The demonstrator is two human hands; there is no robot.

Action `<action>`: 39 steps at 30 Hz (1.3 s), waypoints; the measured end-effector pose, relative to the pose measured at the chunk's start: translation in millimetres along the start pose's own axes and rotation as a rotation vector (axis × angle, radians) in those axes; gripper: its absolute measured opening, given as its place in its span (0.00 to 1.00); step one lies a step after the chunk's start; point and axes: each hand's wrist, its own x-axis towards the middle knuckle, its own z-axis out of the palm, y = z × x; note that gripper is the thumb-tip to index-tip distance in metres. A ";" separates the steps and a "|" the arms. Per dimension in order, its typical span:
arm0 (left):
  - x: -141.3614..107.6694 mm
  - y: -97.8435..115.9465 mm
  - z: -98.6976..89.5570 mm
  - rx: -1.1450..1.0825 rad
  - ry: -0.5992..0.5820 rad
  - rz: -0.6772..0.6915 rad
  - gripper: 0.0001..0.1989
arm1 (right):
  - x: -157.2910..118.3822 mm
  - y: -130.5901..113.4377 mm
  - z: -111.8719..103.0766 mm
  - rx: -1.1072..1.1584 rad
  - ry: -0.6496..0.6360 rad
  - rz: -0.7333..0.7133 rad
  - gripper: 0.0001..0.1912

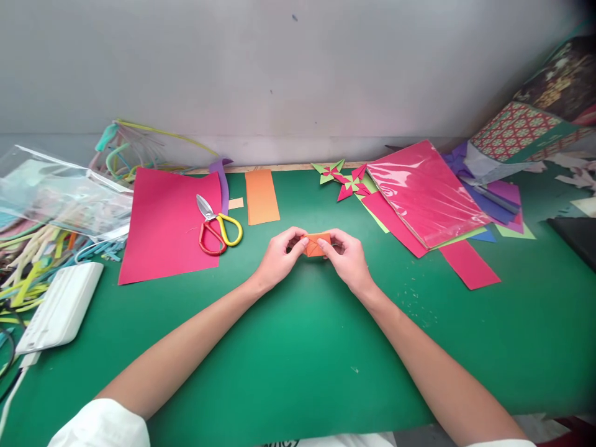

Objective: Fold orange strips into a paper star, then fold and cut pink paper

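Note:
A small folded piece of orange paper [317, 244] with crease lines is held over the middle of the green table [298, 347]. My left hand [282, 253] pinches its left edge between thumb and fingers. On the other side, my right hand [345, 254] grips the right edge, its thumb on the front of the paper. Beyond my left hand lies a flat orange paper strip [262, 197]. Scissors [215, 230] with one red and one yellow handle rest on a large red sheet [162, 223] to the left.
Two red and green paper stars [350, 185] lie at the back, beside a wrapped pack of red paper [426, 192]. A red strip [470, 264] is at the right. A white power bank [60, 304] and tangled coloured strips [35, 267] occupy the left.

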 end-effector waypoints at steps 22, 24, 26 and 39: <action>2.4 -8.2 -3.7 -0.135 0.042 -0.015 0.13 | -1.5 4.0 3.2 -0.019 -0.042 0.030 0.17; 1.5 -6.3 -3.5 -0.138 0.021 -0.006 0.14 | -1.3 6.6 3.8 0.031 -0.028 0.066 0.19; 0.8 -5.4 -2.7 -0.162 0.002 -0.014 0.17 | -0.9 8.8 3.6 0.047 -0.007 0.084 0.20; 3.6 -13.6 -2.6 -0.125 0.105 0.009 0.15 | -2.5 7.3 4.0 -0.036 -0.077 0.015 0.15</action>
